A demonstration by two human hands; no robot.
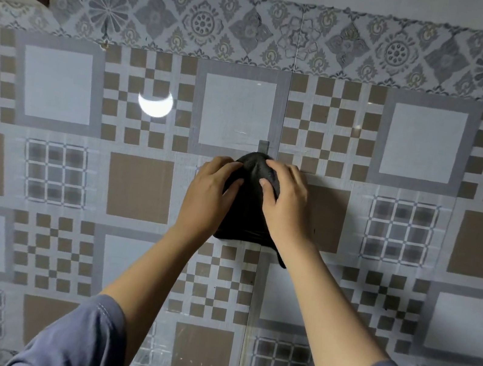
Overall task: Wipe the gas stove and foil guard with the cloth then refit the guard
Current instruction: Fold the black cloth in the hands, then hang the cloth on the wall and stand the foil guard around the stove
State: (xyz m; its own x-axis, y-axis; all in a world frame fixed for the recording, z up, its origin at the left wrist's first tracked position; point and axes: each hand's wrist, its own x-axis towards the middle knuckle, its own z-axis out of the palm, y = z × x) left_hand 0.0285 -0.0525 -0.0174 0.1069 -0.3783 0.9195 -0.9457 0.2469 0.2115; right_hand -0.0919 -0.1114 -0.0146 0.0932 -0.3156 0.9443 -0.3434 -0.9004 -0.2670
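1. The black cloth [246, 215] hangs flat against the tiled wall [422, 143], its top bunched just under a small grey hook [264, 146].
2. The left hand [211, 190] grips the cloth's upper left edge, fingers curled over it and the thumb on its front.
3. The right hand [287, 197] grips the upper right edge the same way (the thumb tip presses the fabric).
4. Both forearms reach up from blue-grey sleeves [79, 344].
5. A bright crescent reflection [155, 104] sits on the glossy tiles to the upper left of the hands.
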